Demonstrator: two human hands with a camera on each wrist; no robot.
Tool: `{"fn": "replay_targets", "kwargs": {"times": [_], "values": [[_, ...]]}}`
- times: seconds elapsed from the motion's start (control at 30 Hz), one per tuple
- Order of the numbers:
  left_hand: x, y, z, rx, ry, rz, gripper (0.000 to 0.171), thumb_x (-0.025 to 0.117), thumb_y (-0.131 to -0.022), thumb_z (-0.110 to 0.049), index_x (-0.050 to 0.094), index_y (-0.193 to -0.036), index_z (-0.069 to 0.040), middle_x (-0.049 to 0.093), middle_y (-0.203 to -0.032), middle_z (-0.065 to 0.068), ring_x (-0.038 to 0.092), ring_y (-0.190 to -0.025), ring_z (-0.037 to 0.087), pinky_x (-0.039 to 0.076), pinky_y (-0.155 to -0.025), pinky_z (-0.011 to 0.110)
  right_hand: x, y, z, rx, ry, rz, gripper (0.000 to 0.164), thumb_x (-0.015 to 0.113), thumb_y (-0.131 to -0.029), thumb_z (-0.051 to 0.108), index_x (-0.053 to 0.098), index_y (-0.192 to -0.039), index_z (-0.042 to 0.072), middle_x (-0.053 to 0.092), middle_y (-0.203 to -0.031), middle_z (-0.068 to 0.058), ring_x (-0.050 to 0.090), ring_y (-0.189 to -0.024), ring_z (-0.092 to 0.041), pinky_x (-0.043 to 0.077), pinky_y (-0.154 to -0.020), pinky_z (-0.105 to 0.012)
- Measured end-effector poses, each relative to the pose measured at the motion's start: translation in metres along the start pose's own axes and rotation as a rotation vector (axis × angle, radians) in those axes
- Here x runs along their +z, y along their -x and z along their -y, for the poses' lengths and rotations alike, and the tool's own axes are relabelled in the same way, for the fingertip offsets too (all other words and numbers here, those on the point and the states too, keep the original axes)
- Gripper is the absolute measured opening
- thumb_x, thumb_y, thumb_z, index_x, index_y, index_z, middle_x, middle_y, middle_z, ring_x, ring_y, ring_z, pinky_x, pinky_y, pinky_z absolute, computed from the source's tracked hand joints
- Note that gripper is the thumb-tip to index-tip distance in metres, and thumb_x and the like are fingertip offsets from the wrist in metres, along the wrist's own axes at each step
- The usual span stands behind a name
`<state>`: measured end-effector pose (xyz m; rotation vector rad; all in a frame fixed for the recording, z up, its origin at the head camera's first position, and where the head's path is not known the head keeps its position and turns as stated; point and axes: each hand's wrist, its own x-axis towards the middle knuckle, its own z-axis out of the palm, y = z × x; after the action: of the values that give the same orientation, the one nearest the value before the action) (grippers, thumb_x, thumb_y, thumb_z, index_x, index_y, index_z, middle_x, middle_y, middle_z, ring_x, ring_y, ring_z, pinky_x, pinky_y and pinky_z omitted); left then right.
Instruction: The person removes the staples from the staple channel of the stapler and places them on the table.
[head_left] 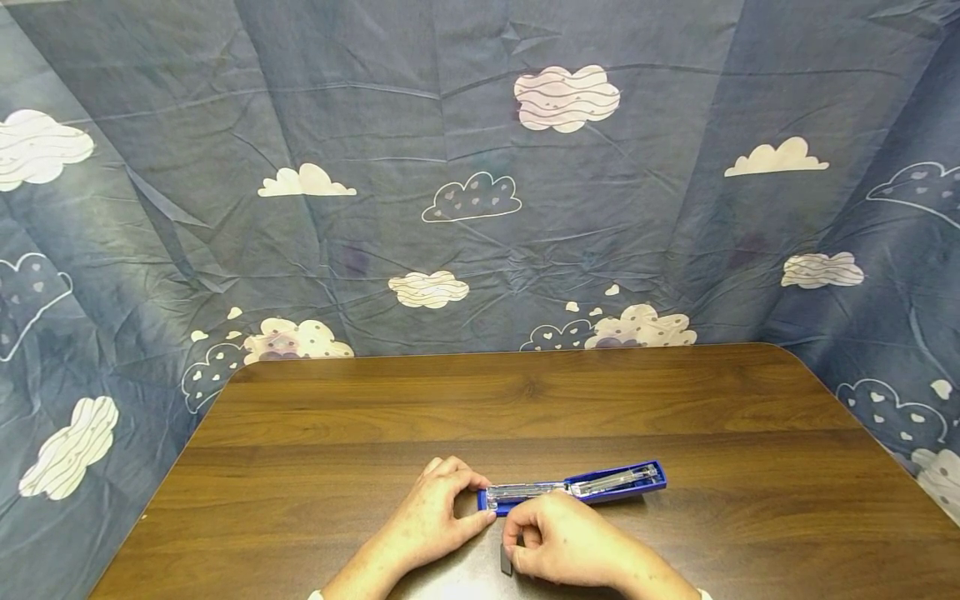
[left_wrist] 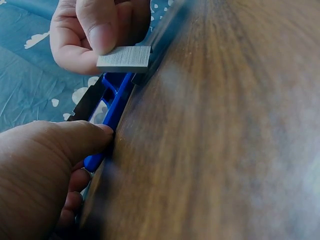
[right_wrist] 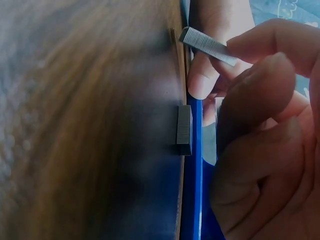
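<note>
A blue stapler (head_left: 618, 482) lies folded out on the table, its metal staple channel (head_left: 525, 492) facing up. My left hand (head_left: 431, 517) grips the stapler's left end between thumb and fingers. Close in front of the stapler, my right hand (head_left: 566, 537) pinches a short grey strip of staples (right_wrist: 207, 46) between thumb and fingertips. The same held strip (left_wrist: 124, 59) shows in the left wrist view, above the table and apart from the channel. A second strip of staples (right_wrist: 184, 127) rests on the table beside the stapler's near side.
The brown wooden table (head_left: 337, 433) has rounded far corners. Behind and around it hangs a dark blue curtain (head_left: 390, 125) with a pattern of pale clouds.
</note>
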<state>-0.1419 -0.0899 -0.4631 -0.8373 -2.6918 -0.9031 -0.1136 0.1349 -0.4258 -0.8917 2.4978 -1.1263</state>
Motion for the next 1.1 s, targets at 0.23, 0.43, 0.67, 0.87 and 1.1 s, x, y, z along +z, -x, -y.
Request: {"fn": "replay_targets", "kwargs": {"times": [0.23, 0.43, 0.67, 0.87, 1.1], "values": [[-0.0007, -0.0007, -0.0005, 0.004, 0.0, 0.002, 0.026, 0.084, -0.082, -0.029, 0.075, -0.105, -0.022, 0.066, -0.099, -0.011, 0.055, -0.096, 0.006, 0.047, -0.087, 0.028, -0.0004, 0.0016, -0.0002, 0.013, -0.033, 0.06, 0.02, 0.071, -0.083, 0.009, 0.066, -0.074, 0.026, 0.043, -0.047, 0.02, 0.039, -0.035, 0.011, 0.035, -0.038, -0.017], [-0.0011, -0.0006, -0.0008, -0.002, 0.003, 0.003, 0.026, 0.084, -0.082, -0.029, 0.075, -0.105, -0.022, 0.066, -0.099, -0.011, 0.054, -0.096, 0.006, 0.047, -0.086, 0.028, -0.0003, 0.0004, -0.0008, 0.011, 0.033, 0.037, 0.02, 0.071, -0.082, 0.009, 0.065, -0.074, 0.027, 0.043, -0.045, 0.02, 0.038, -0.035, 0.013, 0.033, -0.039, -0.015], [-0.0012, -0.0002, -0.0017, -0.009, 0.002, 0.003, 0.026, 0.084, -0.081, -0.029, 0.075, -0.105, -0.021, 0.066, -0.099, -0.012, 0.054, -0.096, 0.006, 0.047, -0.087, 0.029, -0.0004, -0.0002, -0.003, 0.003, 0.118, -0.001, 0.018, 0.074, -0.081, 0.014, 0.067, -0.075, 0.028, 0.043, -0.049, 0.022, 0.037, -0.041, 0.014, 0.033, -0.044, -0.017], [-0.0008, -0.0003, -0.0011, -0.003, 0.001, 0.0, 0.026, 0.084, -0.081, -0.029, 0.075, -0.105, -0.021, 0.066, -0.099, -0.011, 0.054, -0.096, 0.006, 0.047, -0.087, 0.029, -0.0002, -0.0016, -0.0032, 0.017, 0.182, -0.023, 0.012, 0.076, -0.085, 0.023, 0.07, -0.077, 0.029, 0.043, -0.054, 0.025, 0.04, -0.049, 0.009, 0.033, -0.048, -0.017], [-0.0008, 0.0, -0.0007, -0.009, 0.008, 0.003, 0.026, 0.084, -0.082, -0.03, 0.075, -0.105, -0.022, 0.066, -0.099, -0.012, 0.054, -0.096, 0.006, 0.047, -0.087, 0.029, 0.0004, -0.0016, -0.0038, 0.03, 0.203, -0.035, 0.007, 0.077, -0.087, 0.029, 0.072, -0.081, 0.029, 0.045, -0.055, 0.023, 0.041, -0.05, 0.008, 0.034, -0.049, -0.018]]}}
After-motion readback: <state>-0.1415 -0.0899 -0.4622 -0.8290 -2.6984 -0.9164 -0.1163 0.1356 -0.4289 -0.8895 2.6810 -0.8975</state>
